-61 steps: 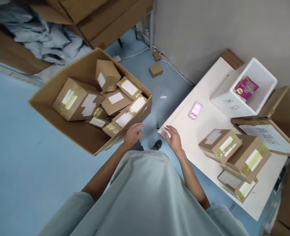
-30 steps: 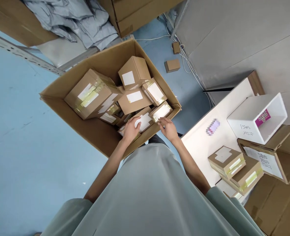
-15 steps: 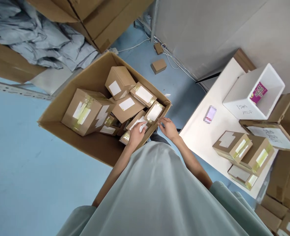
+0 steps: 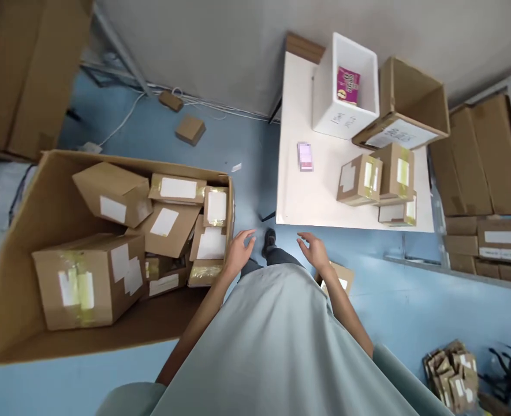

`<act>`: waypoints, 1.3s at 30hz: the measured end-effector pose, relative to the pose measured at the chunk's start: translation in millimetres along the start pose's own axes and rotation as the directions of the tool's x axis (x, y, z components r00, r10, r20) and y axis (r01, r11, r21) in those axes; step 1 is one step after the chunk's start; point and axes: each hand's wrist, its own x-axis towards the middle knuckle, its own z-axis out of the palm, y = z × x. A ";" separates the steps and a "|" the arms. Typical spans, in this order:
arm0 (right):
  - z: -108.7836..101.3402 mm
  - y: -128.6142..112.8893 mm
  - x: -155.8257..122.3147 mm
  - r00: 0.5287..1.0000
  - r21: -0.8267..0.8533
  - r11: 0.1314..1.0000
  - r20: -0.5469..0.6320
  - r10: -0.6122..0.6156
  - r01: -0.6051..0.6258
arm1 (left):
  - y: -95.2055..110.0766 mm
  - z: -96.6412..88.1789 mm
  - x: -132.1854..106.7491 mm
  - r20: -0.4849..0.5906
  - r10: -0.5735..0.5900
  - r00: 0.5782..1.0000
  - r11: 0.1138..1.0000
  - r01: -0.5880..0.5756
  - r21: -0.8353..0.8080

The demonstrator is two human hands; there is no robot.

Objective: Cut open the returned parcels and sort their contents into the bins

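Observation:
My left hand (image 4: 238,251) hangs open beside the right rim of a large cardboard carton (image 4: 21,219) on the blue floor. Its fingers are spread and hold nothing. Several taped brown parcels with white labels fill the carton; the nearest one (image 4: 212,244) lies just left of that hand. Held out over the floor in front of the white table (image 4: 311,199), my right hand (image 4: 313,251) is open and empty too. A small labelled parcel (image 4: 340,277) shows just below and right of my right wrist, partly hidden by the forearm.
On the table stand three stacked parcels (image 4: 361,179), a phone (image 4: 305,156), a white foam box (image 4: 346,118) holding a purple packet (image 4: 347,85), and an open cardboard box (image 4: 411,98). Cartons (image 4: 476,162) line the right side. Small boxes (image 4: 190,129) and cables lie by the wall.
Both hands have come out of the large carton and now hang open and apart. The view has swung right toward the table. A small parcel now shows under my right wrist.

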 end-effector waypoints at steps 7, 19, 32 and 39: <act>-25.6 75.9 -25.2 0.959 0.211 0.961 -0.182 0.215 -0.176 | 50.0 31.1 21.3 0.074 0.072 0.995 0.995 -0.076 0.061; -107.1 254.6 -84.0 0.903 0.418 0.880 -0.249 0.351 -0.227 | 106.6 233.3 48.9 0.207 0.006 0.978 0.997 -0.022 0.074; -213.8 401.4 -34.2 0.638 0.460 0.807 -0.505 0.581 -0.371 | 169.9 337.0 148.7 0.069 0.059 0.996 0.988 -0.068 0.138; -255.9 430.1 38.5 0.597 0.448 0.738 -0.436 0.673 -0.504 | 201.3 387.4 247.2 0.093 -0.072 0.993 0.982 0.055 0.179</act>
